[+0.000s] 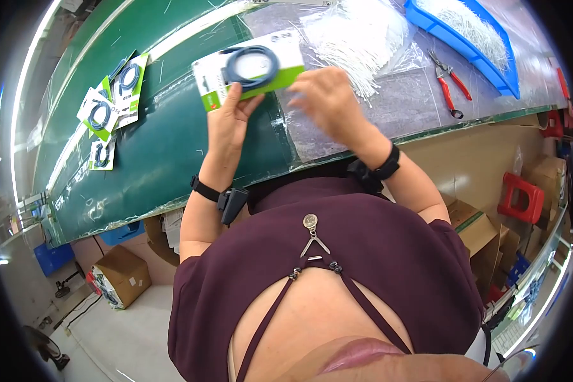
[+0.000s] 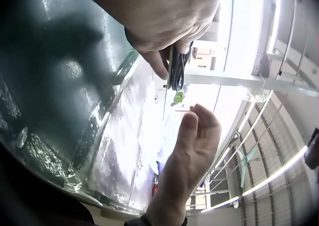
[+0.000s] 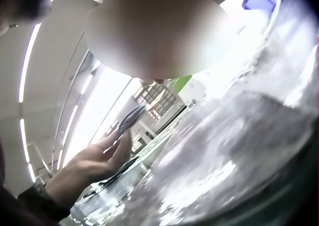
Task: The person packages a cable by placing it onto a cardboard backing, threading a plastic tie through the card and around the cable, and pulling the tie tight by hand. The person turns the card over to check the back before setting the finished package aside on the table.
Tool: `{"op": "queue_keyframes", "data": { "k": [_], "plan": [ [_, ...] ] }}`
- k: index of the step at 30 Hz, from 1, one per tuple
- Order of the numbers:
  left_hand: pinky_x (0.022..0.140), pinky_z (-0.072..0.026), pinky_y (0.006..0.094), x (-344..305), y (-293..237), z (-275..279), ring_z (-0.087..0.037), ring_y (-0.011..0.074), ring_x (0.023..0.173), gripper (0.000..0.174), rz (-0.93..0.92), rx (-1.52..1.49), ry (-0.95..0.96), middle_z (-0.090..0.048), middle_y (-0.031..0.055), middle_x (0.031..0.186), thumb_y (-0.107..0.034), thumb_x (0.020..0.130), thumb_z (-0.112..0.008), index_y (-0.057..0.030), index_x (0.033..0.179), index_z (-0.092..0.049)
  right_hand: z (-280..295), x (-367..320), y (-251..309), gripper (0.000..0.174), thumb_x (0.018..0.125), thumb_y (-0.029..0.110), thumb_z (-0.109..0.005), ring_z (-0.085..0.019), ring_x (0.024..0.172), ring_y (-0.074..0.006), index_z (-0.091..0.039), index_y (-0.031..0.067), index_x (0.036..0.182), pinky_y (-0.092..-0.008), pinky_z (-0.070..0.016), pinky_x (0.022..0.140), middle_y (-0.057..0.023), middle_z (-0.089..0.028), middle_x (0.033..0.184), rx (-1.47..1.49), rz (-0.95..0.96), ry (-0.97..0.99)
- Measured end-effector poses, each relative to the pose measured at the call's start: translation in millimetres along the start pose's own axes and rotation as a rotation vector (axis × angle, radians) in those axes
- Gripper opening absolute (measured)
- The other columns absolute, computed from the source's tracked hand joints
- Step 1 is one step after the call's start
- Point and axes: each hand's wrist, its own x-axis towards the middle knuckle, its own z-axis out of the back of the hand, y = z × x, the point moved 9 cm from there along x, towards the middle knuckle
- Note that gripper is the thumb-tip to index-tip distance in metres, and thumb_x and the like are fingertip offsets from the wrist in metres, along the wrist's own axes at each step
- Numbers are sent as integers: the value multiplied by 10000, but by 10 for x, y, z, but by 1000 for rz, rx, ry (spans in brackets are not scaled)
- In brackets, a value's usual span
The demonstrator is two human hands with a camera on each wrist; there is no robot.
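Note:
My left hand (image 1: 228, 127) grips the lower edge of a white and green packaging card (image 1: 204, 75), its thumb on the front. A dark blue coiled cable (image 1: 275, 67) lies against the card; in the left wrist view the coiled cable (image 2: 177, 74) shows edge-on below the fingers. My right hand (image 1: 334, 105) is raised just right of the card, fingers bent and blurred. The left wrist view shows the right hand (image 2: 197, 141) apart from the card, thumb close to the bent fingers. I cannot tell whether something thin is between its fingertips.
Several carded cables (image 1: 128, 79) lie on the green table mat (image 1: 153, 165) at left. A pile of thin white strips (image 1: 347, 60) lies on plastic at the back. Red-handled pliers (image 1: 445, 89) and a blue tray (image 1: 426, 24) of white strips are at right.

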Motion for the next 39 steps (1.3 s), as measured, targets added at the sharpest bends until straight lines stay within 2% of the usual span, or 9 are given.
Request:
{"op": "queue_keyframes", "data": {
  "k": [1, 3, 8, 11, 20, 24, 31, 36, 39],
  "plan": [
    [810, -583, 418, 3, -67, 104, -659, 250, 910, 294, -58, -58, -54, -644, 98, 1023, -55, 911, -580, -30, 1198, -515, 44, -71, -209, 138, 811, 98, -649, -590, 865, -260, -624, 74, 945, -363, -448, 814, -74, -626, 898, -34, -67, 10],
    [816, -581, 420, 8, -117, 253, -658, 247, 913, 295, -51, -99, -76, -644, 93, 1028, -55, 910, -582, -35, 1197, -517, 99, -251, -917, 100, 831, 118, -650, -595, 754, -255, -622, 72, 915, -343, -477, 710, -84, -627, 879, 107, -455, 40],
    [833, -575, 429, 56, -2, 435, -657, 244, 921, 298, -34, -190, -110, -640, 90, 1058, -60, 904, -594, -51, 1193, -523, 66, -266, -1120, 96, 830, 133, -652, -600, 687, -269, -608, 69, 886, -344, -491, 627, -89, -610, 881, 5, -384, 107],
    [837, -574, 429, 51, 40, 411, -658, 243, 923, 296, -18, -187, -112, -637, 92, 1068, -62, 902, -597, -53, 1189, -524, -132, -256, -1030, 96, 828, 142, -651, -615, 716, -286, -589, 70, 844, -369, -502, 636, -80, -582, 874, -274, -442, 273],
    [840, -575, 405, 0, 128, 175, -658, 233, 923, 267, 49, -164, -89, -653, 80, 1018, -75, 899, -606, -57, 1158, -544, -175, -211, -1061, 90, 835, 142, -632, -619, 751, -299, -576, 72, 843, -391, -504, 643, -75, -555, 871, -386, -373, 296],
    [797, -579, 376, -10, 216, 135, -656, 235, 909, 236, 125, -241, -81, -655, 85, 1011, -103, 898, -615, -54, 1123, -565, -112, -226, -1116, 75, 845, 115, -611, -611, 743, -305, -568, 53, 848, -390, -492, 639, -87, -570, 871, -287, -493, 297],
    [674, -548, 299, 14, 310, -174, -631, 209, 829, 214, 314, -547, 75, -645, 89, 952, -178, 890, -636, -45, 1050, -588, 106, 36, -784, 88, 813, 23, -643, -584, 681, -233, -622, 36, 897, -327, -460, 591, -98, -620, 837, 81, -398, 109],
    [637, -525, 275, -78, 325, -607, -589, 160, 752, 241, 466, -788, 175, -586, 59, 842, -220, 876, -653, -27, 1005, -590, 105, 205, -589, 106, 779, 16, -688, -574, 681, -191, -647, 47, 872, -289, -447, 559, -79, -619, 800, 191, -379, 111],
    [630, -524, 267, -153, 327, -790, -574, 139, 726, 251, 558, -992, 241, -552, 45, 803, -219, 869, -662, -7, 980, -585, 191, 375, -305, 112, 743, 3, -704, -566, 679, -178, -651, 64, 822, -292, -427, 581, -41, -615, 766, 107, -236, 31]
  ]
}}
